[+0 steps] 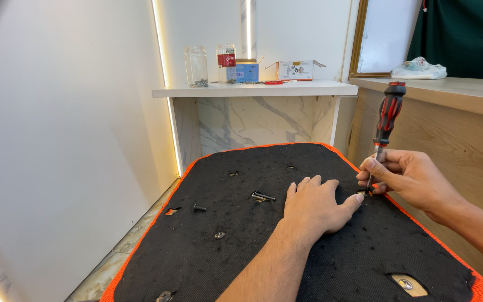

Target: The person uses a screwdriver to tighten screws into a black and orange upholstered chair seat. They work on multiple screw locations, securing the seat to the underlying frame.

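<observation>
While left hand [314, 204] steadies, screwdriver [385, 126] (upright) stands in right hand [406, 176]

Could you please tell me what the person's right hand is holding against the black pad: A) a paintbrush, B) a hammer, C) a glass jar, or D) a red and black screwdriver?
D: the right hand pinches the shaft of an upright red and black screwdriver, tip down on the black pad, while the left hand lies flat beside it.
</observation>
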